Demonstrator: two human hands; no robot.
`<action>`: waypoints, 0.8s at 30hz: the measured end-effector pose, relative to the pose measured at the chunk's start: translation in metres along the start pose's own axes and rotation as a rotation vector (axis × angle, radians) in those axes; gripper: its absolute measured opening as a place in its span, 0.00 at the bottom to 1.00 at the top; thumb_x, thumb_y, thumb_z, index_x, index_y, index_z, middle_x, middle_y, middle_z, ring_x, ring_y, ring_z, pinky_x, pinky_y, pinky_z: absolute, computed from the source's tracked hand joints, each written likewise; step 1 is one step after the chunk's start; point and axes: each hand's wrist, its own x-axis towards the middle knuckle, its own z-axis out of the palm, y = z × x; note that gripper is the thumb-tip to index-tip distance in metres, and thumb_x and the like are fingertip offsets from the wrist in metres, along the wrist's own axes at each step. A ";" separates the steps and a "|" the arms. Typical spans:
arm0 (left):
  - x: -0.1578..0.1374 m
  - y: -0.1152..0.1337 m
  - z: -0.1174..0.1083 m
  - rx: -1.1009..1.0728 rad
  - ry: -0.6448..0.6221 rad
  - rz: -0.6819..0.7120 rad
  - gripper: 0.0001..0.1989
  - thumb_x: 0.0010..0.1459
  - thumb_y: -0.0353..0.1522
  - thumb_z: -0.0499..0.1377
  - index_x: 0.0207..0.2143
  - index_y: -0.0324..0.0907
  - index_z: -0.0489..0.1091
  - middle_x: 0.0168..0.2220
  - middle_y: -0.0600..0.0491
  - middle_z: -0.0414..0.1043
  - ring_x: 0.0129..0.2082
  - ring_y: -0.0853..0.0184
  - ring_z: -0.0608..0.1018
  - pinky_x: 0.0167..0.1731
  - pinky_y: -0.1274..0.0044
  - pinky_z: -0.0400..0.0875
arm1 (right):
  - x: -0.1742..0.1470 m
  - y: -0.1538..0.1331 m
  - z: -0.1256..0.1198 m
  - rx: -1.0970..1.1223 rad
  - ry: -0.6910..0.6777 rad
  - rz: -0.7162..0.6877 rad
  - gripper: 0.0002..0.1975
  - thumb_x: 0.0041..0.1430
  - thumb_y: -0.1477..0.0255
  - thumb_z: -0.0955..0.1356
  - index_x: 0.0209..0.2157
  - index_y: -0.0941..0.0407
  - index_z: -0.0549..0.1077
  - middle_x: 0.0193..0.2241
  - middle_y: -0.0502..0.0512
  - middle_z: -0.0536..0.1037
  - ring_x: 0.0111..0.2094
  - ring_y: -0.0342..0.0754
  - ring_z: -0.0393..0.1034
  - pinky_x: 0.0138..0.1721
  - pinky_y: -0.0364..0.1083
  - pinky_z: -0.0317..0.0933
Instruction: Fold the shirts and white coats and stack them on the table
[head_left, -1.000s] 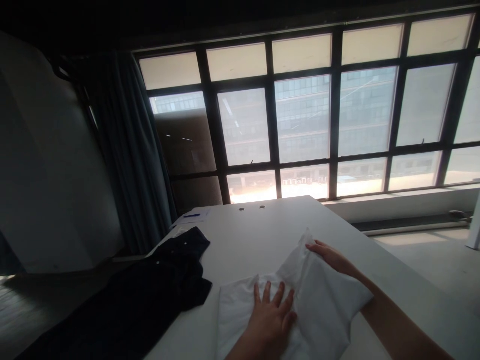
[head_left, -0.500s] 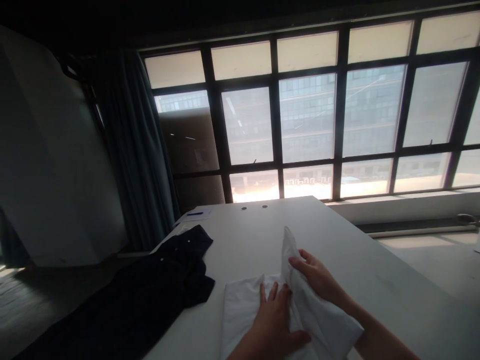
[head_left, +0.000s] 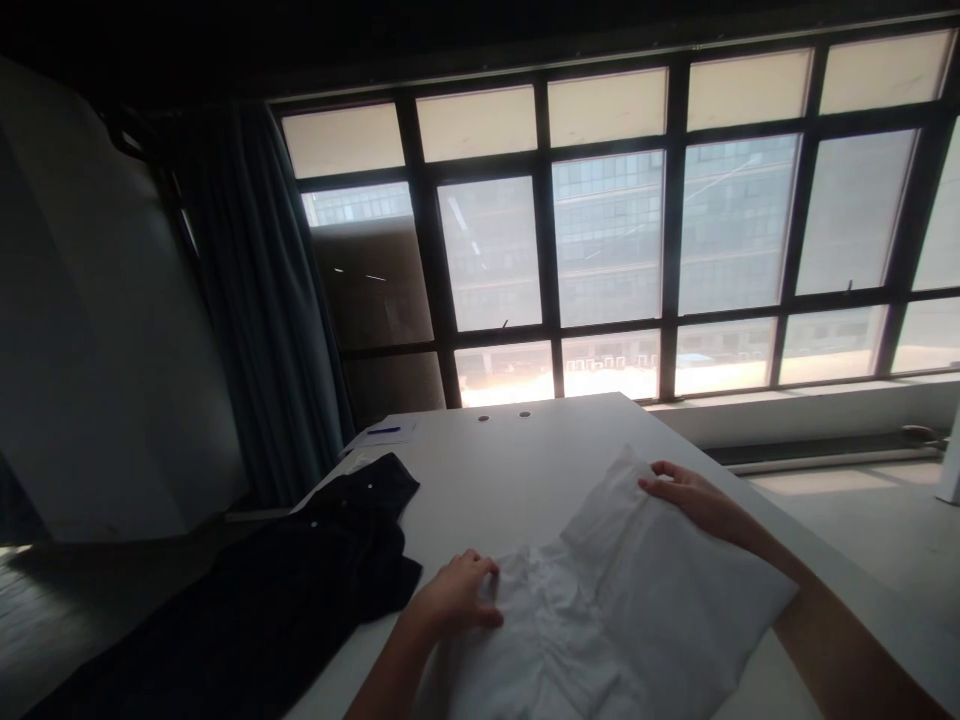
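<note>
A white cloth garment [head_left: 667, 600], wrinkled along its middle, lies partly on the white table in front of me. My right hand [head_left: 686, 495] pinches its upper right part between thumb and fingers and holds that part raised off the table. At the garment's left edge is my left hand [head_left: 457, 595], its fingers curled over the cloth and its thumb on the near side. The lower part of the garment runs out of the picture at the bottom.
A dark garment [head_left: 300, 580] with small light buttons lies along the table's left side. Behind it are some papers [head_left: 394, 436] with a blue pen [head_left: 384, 430]. Two round holes pierce the far end of the white table [head_left: 480, 470]. Windows [head_left: 607, 240] and a dark curtain [head_left: 262, 300] stand beyond.
My right hand has moved right and up, spreading the raised part of the white garment open. My left hand has gone from lying flat on the cloth to its left edge.
</note>
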 end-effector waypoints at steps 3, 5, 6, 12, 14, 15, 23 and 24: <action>0.005 0.006 0.014 -0.002 0.024 0.039 0.34 0.42 0.46 0.72 0.53 0.51 0.73 0.54 0.49 0.70 0.56 0.51 0.68 0.58 0.66 0.62 | -0.002 -0.002 0.011 -0.007 -0.003 -0.038 0.24 0.44 0.53 0.76 0.37 0.54 0.72 0.29 0.53 0.81 0.28 0.50 0.74 0.32 0.47 0.67; 0.008 0.020 0.029 -0.015 0.079 0.069 0.32 0.43 0.46 0.71 0.53 0.51 0.73 0.54 0.49 0.69 0.55 0.51 0.68 0.58 0.65 0.61 | -0.006 -0.002 0.028 0.005 -0.039 -0.072 0.25 0.44 0.53 0.76 0.38 0.54 0.72 0.31 0.54 0.82 0.30 0.51 0.75 0.33 0.48 0.67; 0.009 0.028 0.037 -0.020 0.104 0.076 0.32 0.45 0.47 0.70 0.53 0.51 0.73 0.54 0.48 0.69 0.55 0.50 0.67 0.58 0.64 0.60 | -0.009 0.000 0.039 0.018 -0.066 -0.089 0.25 0.44 0.53 0.76 0.38 0.54 0.72 0.31 0.53 0.81 0.31 0.51 0.75 0.34 0.48 0.66; 0.015 0.052 0.055 -0.213 0.152 0.209 0.28 0.47 0.47 0.68 0.50 0.48 0.74 0.53 0.47 0.70 0.55 0.52 0.68 0.58 0.66 0.61 | -0.033 0.029 0.124 -0.115 -0.160 -0.184 0.12 0.52 0.63 0.70 0.36 0.53 0.68 0.27 0.48 0.77 0.29 0.48 0.69 0.31 0.45 0.59; 0.020 0.047 0.046 -0.402 0.194 0.177 0.24 0.53 0.50 0.63 0.45 0.44 0.75 0.49 0.47 0.72 0.50 0.56 0.72 0.53 0.69 0.66 | -0.043 0.046 0.153 -0.284 -0.112 -0.249 0.08 0.51 0.69 0.69 0.34 0.54 0.68 0.28 0.47 0.75 0.31 0.47 0.67 0.32 0.45 0.58; 0.023 0.042 0.041 -0.485 0.220 0.139 0.25 0.58 0.52 0.57 0.43 0.42 0.74 0.45 0.46 0.73 0.46 0.58 0.74 0.49 0.69 0.68 | -0.047 0.055 0.166 -0.365 -0.099 -0.268 0.07 0.50 0.71 0.68 0.33 0.54 0.68 0.28 0.48 0.74 0.32 0.47 0.66 0.34 0.45 0.57; 0.019 0.018 0.019 -0.727 0.009 -0.042 0.35 0.55 0.61 0.54 0.42 0.39 0.74 0.33 0.52 0.74 0.29 0.66 0.75 0.26 0.78 0.68 | -0.059 0.119 0.219 -0.612 -0.197 -0.196 0.10 0.47 0.73 0.68 0.35 0.54 0.70 0.31 0.52 0.77 0.34 0.49 0.71 0.34 0.44 0.57; 0.017 0.018 0.020 -0.633 0.003 -0.021 0.31 0.54 0.58 0.58 0.40 0.39 0.75 0.30 0.54 0.73 0.27 0.67 0.73 0.24 0.78 0.66 | -0.061 0.120 0.219 -0.610 -0.225 -0.198 0.10 0.47 0.73 0.68 0.35 0.54 0.71 0.29 0.51 0.78 0.33 0.49 0.71 0.33 0.44 0.57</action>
